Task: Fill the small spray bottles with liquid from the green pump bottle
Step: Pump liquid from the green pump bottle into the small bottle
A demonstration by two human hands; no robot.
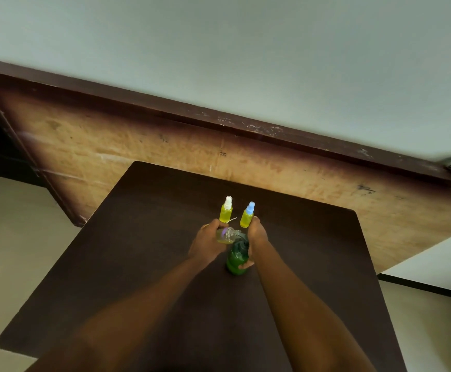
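Note:
My right hand (256,237) grips the green bottle (236,260), tilted so its mouth meets a small clear spray bottle (227,235). That small bottle has no cap, holds a little yellow liquid at its bottom, and is held by my left hand (207,241). Just beyond my hands, two filled spray bottles stand upright on the dark table (152,264): one with a white cap (226,210) on the left, one with a blue cap (247,216) on the right. A thin white tube (232,219) lies between them, likely a loose sprayer.
A large wooden board (138,146) leans against the pale wall behind the table's far edge. A white surface (439,264) sits at the right, below table level. Pale floor shows to the left of the table.

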